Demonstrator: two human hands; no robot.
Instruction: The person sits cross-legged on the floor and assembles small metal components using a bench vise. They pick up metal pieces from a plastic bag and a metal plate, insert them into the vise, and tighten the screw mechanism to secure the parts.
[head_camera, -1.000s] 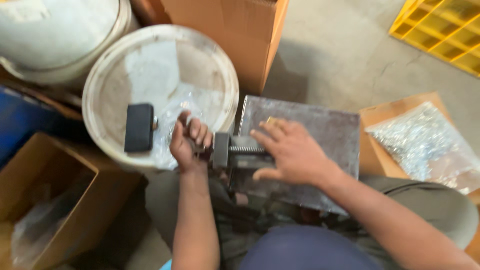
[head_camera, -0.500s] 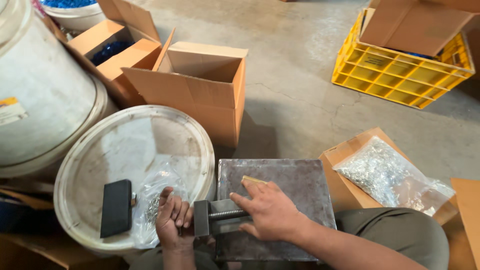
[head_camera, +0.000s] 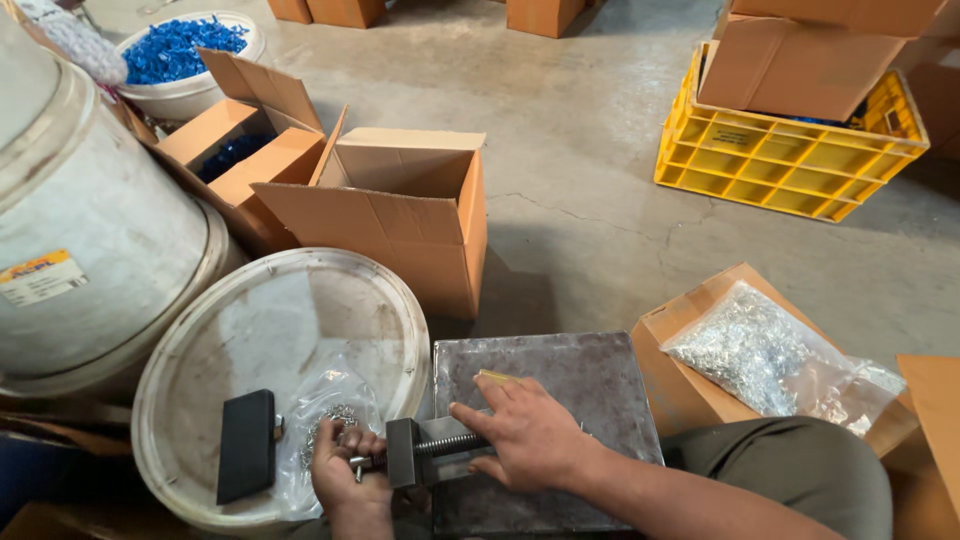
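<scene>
Both your hands at lower centre of frame: left hand (head_camera: 345, 472) closed around screw handle (head_camera: 357, 463), right hand (head_camera: 522, 433) gripping small metal vise (head_camera: 430, 452) on steel plate (head_camera: 580, 380)

The small vise (head_camera: 425, 452) is dark grey steel, and the metal plate (head_camera: 580, 385) under it is mottled grey with rusty stains. The block (head_camera: 246, 446) on the off-white drum lid (head_camera: 230, 340) is black. The open box (head_camera: 400, 215) is plain brown cardboard, the crate (head_camera: 780, 165) bright yellow, the bagged parts (head_camera: 750, 350) silvery, and the pieces in the white bucket (head_camera: 180, 50) blue. The floor (head_camera: 590, 200) is dull grey concrete.
</scene>
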